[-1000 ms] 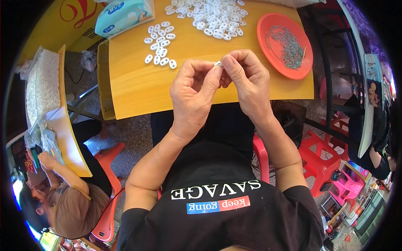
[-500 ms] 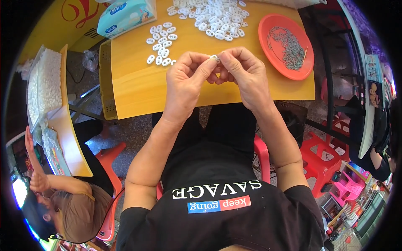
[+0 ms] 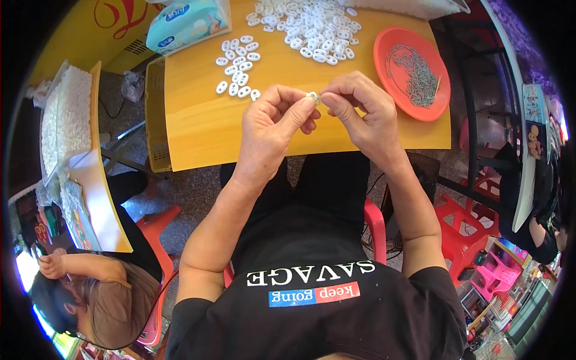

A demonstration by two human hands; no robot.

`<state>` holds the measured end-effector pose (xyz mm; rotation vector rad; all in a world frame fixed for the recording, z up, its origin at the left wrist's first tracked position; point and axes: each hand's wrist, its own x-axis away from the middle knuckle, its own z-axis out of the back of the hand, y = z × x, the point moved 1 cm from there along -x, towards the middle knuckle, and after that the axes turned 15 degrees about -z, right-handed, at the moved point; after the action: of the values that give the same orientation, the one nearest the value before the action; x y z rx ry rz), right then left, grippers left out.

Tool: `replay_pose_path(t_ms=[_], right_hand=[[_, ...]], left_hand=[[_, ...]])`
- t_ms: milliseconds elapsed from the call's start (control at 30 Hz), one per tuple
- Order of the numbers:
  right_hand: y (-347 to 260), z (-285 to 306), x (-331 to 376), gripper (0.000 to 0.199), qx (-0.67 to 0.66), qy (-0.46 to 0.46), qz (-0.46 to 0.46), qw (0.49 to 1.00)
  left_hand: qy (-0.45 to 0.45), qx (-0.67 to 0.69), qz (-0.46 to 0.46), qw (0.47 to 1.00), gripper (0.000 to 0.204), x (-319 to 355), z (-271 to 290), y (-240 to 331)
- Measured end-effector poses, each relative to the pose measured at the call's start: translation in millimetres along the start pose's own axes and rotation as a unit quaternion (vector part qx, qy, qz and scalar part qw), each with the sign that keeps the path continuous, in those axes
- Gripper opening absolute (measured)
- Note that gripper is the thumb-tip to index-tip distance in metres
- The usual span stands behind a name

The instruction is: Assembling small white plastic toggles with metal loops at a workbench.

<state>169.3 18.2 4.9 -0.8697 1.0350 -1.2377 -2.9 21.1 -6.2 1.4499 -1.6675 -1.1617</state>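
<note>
Between the thumb and forefinger of my left hand (image 3: 268,129) is a small white oval plastic piece (image 3: 312,96). My right hand (image 3: 370,117) is pinched closed just to the right of it; anything in those fingertips is too small to make out. Both hands are above the near part of the yellow table (image 3: 204,141). Beyond my left hand lie several loose white two-holed pieces (image 3: 242,67). A large heap of the same pieces (image 3: 318,33) covers the far middle. A red plate (image 3: 384,66) at the right holds many small grey metal parts (image 3: 420,78).
At the far left of the table stands a tissue pack (image 3: 186,24). A yellow crate (image 3: 157,120) is beside the table's left edge. Another person (image 3: 114,306) sits at a side table on the left. Red stools (image 3: 459,225) stand at the right.
My right hand has drawn slightly away to the right from the white piece, and both hands are a little lower in the picture. The person on the left has lowered a raised hand.
</note>
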Motion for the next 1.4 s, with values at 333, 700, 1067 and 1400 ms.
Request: replay_pose_path(t_ms=[333, 700, 1067, 1400], right_hand=[[-4, -7, 11, 0.01, -0.042, 0.003, -0.1, 0.994], [16, -21, 2, 0.009, -0.119, -0.002, -0.2, 0.973], [4, -16, 12, 0.009, -0.06, -0.061, -0.141, 0.986], [18, -45, 23, 0.01, -0.138, -0.039, -0.194, 0.97]], left_hand=[[0.003, -0.034, -0.006, 0.999, 0.014, 7, -8, 0], [0.007, -0.06, -0.012, 0.998, 0.014, -3, 5, -16], [-0.005, -0.047, 0.022, 0.999, 0.013, 16, 11, -7], [0.049, -0.035, 0.006, 0.998, 0.012, 28, 19, -17]])
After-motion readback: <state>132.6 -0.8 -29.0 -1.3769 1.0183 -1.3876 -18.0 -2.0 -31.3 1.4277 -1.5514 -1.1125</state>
